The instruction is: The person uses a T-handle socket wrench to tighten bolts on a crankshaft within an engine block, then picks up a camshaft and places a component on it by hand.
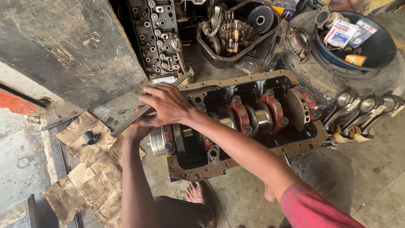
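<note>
surface: stained concrete floor (379,185) | directly on it: engine block (249,122), torn cardboard (84,181), oil pan (236,33) of parts, tyre (333,80), bare foot (196,194)

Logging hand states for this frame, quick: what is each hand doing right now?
Left hand: closed on the long metal bar, mostly hidden under the other hand.
Right hand: closed over the same bar, above the engine block.

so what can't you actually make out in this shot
Head view only:
- Left hand: mostly covered by the right hand, so its grip on the long metal bar cannot be judged.
- Bar's far end: hidden behind the right hand near the engine block.
- Crankshaft front journals: crossed by the right forearm.
- Blue bowl contents: cut off at the top edge.
</note>
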